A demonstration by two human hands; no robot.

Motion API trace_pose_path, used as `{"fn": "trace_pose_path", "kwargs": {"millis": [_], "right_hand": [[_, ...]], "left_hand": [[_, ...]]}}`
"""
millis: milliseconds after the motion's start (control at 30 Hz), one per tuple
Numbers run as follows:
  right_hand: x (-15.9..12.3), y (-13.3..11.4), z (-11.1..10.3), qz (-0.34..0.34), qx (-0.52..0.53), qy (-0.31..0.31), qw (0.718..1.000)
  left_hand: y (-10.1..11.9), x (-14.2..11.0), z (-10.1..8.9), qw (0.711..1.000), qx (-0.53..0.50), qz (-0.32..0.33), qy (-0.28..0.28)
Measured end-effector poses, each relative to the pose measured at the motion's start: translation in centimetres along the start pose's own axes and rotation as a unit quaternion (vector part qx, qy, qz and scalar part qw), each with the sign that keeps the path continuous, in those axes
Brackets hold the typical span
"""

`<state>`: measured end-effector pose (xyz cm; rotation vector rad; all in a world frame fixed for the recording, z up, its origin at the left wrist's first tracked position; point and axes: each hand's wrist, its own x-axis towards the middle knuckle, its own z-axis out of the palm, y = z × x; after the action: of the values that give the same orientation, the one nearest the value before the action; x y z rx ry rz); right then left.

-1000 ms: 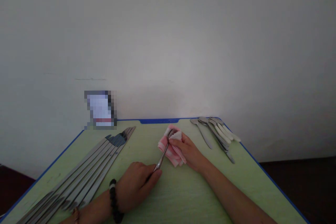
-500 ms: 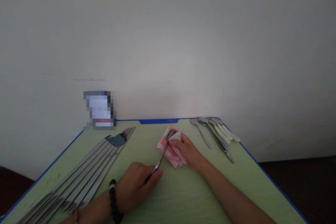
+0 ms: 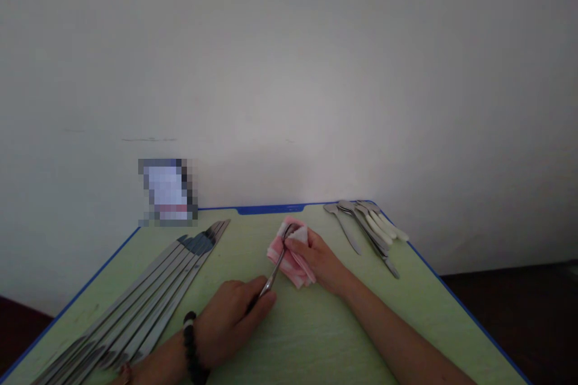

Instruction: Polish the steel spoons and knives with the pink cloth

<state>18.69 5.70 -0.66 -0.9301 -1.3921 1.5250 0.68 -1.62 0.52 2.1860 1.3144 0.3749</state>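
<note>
Spoon (image 3: 271,281), clamped by left fingers (image 3: 262,308); cloth (image 3: 297,268), pinched by right fingers (image 3: 298,246). Left of cloth: knives (image 3: 149,290), laid; pixelated panel (image 3: 167,189), propped. Right of cloth: other spoons (image 3: 368,231), grouped.

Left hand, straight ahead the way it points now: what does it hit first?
Probably the pink cloth, then the right hand gripping it. The spoon in the left hand already reaches the cloth. Depth is unclear from one view.

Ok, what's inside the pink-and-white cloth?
The metal spoon has its head against the cloth, partly visible. Folds and the right hand cover the rest; anything deeper inside can't be seen.
</note>
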Motion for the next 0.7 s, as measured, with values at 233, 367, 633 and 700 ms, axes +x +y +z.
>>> {"fn": "trace_pose_path", "kwargs": {"millis": [233,367,633,700], "right_hand": [[-0.2,-0.5,1.2,-0.021,-0.050,0.067,0.996],[-0.3,-0.4,1.3,-0.047,-0.078,0.072,0.993],[-0.4,-0.5,1.3,-0.074,-0.123,0.134,0.981],[-0.3,-0.5,1.3,-0.073,-0.117,0.122,0.983]], "left_hand": [[0.0,0.2,0.0,0.999,0.048,-0.022,-0.006],[0.1,0.3,0.1,0.997,0.071,-0.024,-0.009],[-0.2,0.3,0.2,0.997,0.081,-0.003,0.003],[-0.3,0.2,0.3,0.997,0.082,-0.005,0.004]]}}
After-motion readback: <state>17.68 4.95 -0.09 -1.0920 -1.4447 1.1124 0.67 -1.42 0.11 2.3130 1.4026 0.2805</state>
